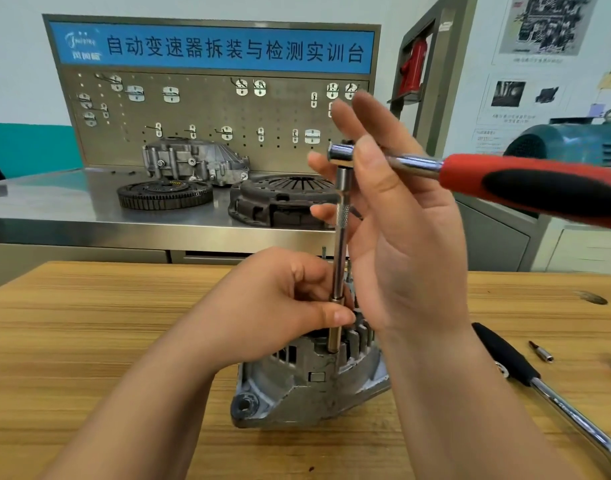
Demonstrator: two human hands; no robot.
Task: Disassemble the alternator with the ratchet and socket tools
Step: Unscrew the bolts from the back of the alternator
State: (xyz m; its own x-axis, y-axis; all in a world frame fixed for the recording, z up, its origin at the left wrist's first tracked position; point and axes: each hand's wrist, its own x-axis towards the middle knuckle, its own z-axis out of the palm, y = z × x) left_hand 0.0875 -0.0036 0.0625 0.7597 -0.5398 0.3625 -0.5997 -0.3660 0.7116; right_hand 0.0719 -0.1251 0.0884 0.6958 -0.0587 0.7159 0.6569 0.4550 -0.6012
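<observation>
From the head camera, the alternator (pixel 311 382) is being shown standing on a wooden table (pixel 89 323), low in the middle of the view, its finned end turned upward and a mounting ear facing the camera. A socket (pixel 333 334) is being held down into the top of the housing, and a long extension bar (pixel 339 265) is being carried upright above it to the head of the ratchet (pixel 470 169). The red and black handle is being pointed out to the right, roughly level.

The bar's lower end, just above the socket, is being pinched by the left hand (pixel 273 306) between the thumb and curled fingers, with the hand resting over the alternator's top. The ratchet's neck, just beside the head, is being held by the right hand (pixel 401 244), the thumb being laid across the front and the fingers behind. Two of those fingers are being kept straight and pointed upward.

A second tool with a black grip (pixel 515 358) and chrome shaft is being left lying on the table to the right, with a small bit (pixel 541 351) near it. Behind the table, a clutch cover (pixel 283 199), a toothed ring (pixel 165 194) and a cast housing (pixel 193 161) are being displayed on a steel bench (pixel 37 216) under a pegboard (pixel 207 109).
</observation>
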